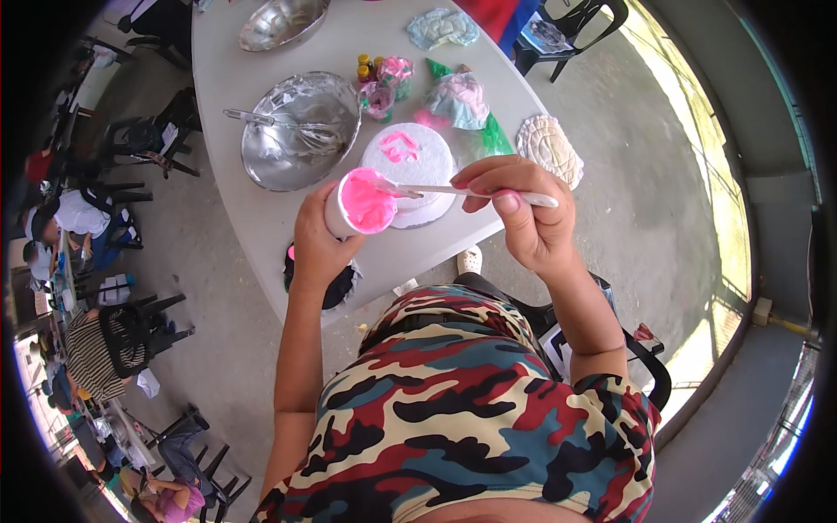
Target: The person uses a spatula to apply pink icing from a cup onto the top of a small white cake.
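Note:
My left hand (320, 242) is wrapped around a white cup, its mouth tilted up and showing bright pink icing (367, 202). In my right hand (529, 209) is a white plastic spoon (451, 190), pinched by the handle. The spoon's head lies at the cup's right rim and carries some pink icing. Just beyond the cup stands a round white cake form (425, 163), with pink smears on its top. A wider white tier shows under it, partly hidden by the cup and spoon.
A steel bowl (268, 157) with a whisk (307, 134) sits left on the white table (229, 209). Behind the cake form are icing-smeared cups (377, 99), small yellow-capped bottles (363, 65) and crumpled cloths (458, 98). A quilted cloth (550, 150) lies at the right edge. People sit farther left.

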